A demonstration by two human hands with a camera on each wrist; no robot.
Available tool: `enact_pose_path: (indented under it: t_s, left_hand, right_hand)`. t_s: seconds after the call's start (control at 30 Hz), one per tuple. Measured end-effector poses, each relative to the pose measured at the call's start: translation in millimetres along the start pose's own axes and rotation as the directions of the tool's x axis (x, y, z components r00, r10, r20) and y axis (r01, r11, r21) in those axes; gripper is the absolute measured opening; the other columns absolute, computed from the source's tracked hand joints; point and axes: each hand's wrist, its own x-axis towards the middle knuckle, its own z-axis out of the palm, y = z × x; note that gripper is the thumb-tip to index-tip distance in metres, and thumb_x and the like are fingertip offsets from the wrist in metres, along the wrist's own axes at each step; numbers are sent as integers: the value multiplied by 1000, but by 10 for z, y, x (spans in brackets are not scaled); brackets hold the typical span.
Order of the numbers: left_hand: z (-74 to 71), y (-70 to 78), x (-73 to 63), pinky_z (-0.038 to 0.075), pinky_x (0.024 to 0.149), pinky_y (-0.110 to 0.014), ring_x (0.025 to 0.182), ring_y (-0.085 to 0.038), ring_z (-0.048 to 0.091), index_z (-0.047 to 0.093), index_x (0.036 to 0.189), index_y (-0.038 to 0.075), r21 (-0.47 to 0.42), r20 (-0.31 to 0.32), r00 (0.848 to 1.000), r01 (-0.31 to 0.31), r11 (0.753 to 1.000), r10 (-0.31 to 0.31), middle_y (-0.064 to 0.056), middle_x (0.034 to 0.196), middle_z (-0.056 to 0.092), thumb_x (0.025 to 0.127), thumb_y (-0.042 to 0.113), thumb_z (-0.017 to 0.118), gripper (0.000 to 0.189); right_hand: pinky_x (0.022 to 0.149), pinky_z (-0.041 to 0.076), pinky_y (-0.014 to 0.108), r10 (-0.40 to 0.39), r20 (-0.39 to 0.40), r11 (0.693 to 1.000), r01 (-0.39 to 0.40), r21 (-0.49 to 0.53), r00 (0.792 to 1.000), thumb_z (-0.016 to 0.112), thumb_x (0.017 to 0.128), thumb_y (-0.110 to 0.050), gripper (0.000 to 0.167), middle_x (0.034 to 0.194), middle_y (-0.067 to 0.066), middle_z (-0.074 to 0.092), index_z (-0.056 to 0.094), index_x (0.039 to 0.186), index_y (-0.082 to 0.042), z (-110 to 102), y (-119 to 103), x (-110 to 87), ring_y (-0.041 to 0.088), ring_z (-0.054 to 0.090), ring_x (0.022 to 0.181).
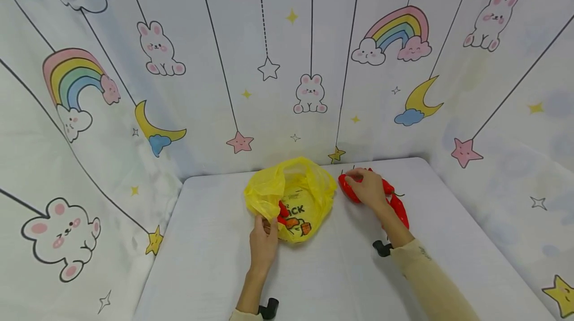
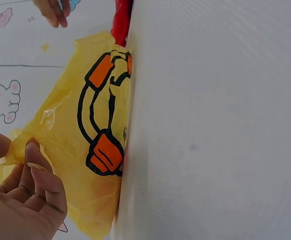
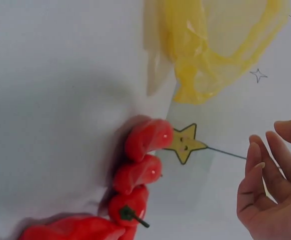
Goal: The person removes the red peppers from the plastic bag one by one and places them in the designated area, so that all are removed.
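A yellow plastic bag lies with its mouth open at the middle of the table, printed with black lettering and orange shapes. My left hand pinches the bag's near edge between thumb and fingers, as the left wrist view also shows. Inside the bag there is a red pepper, partly covered by the plastic. To the right, several red peppers with green stems lie in a curved row. My right hand hovers over the far peppers, fingers loosely bent, holding nothing in the right wrist view.
The white table has walls of patterned cloth at its back and sides, with rainbows, bunnies and stars. A dark wrist camera mount sticks out from the right wrist, and another mount from the left.
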Motion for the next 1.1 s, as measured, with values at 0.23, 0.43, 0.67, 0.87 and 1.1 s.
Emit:
enact_pose_path:
  t_s: [0.23,0.43,0.67,0.87,1.1]
  left_hand:
    - [-1,4,4,49,60,-26,72,-15,56,56,112,8,-12,5,1000,-7,1000,7,-3,86,60,106,26,62,21]
    - [-6,6,3,49,60,-26,73,-15,56,57,113,7,-9,1,1000,-12,1000,12,-2,86,60,107,28,62,23]
    - [-16,8,2,49,61,-26,72,-15,55,56,112,8,-6,-1,1000,-24,1000,24,-2,85,60,106,28,62,22]
    - [-15,0,7,48,61,-25,72,-15,55,56,112,8,-9,-1,1000,-20,1000,20,-2,85,59,106,28,62,22]
    - [-9,5,5,49,59,-25,71,-15,55,56,112,8,-2,4,1000,-11,1000,11,-2,85,60,107,28,62,22]
  right_hand:
    - [100,51,55,-52,-31,998,53,16,998,70,100,-27,23,112,10,75,77,118,-14,69,-99,32,31,63,110]
    - [98,53,52,-43,-29,998,44,38,999,71,99,-27,23,112,9,75,76,117,-14,88,-186,36,29,64,108]
    - [95,54,50,-48,-33,998,50,48,998,73,99,-28,21,109,6,75,77,115,-15,146,-227,50,27,65,103]
    - [91,54,47,-43,2,997,43,65,999,73,99,-31,24,110,5,74,76,117,-16,213,-287,47,25,63,103]
    - [79,58,40,-68,20,994,66,90,998,74,98,-27,24,109,7,75,76,117,-12,259,-383,7,25,63,93]
